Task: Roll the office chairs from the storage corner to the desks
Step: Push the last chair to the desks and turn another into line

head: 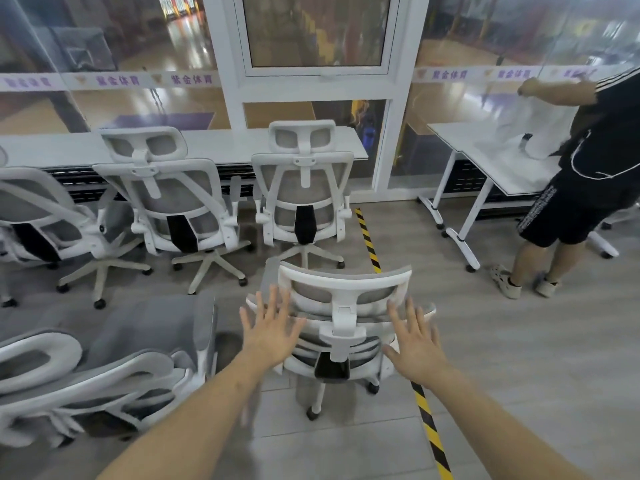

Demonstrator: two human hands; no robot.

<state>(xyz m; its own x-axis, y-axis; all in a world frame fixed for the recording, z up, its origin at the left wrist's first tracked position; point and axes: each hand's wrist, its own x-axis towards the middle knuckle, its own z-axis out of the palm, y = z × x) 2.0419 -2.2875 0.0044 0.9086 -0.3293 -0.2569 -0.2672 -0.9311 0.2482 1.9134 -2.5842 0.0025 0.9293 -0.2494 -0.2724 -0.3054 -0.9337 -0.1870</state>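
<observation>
A white office chair (343, 289) with grey mesh stands right in front of me, its back toward me. My left hand (272, 327) is stretched out with fingers spread at the left side of its backrest. My right hand (415, 341) is spread the same way at the right side. Neither hand grips the chair; whether they touch it I cannot tell. A long white desk (221, 143) runs along the glass wall ahead.
Three more white chairs (301, 188) stand at the long desk, and another chair (104, 362) lies close at my left. A black-and-yellow floor stripe (429, 424) passes the chair's right. A person in black shorts (571, 209) stands at a second white desk (485, 147) on the right.
</observation>
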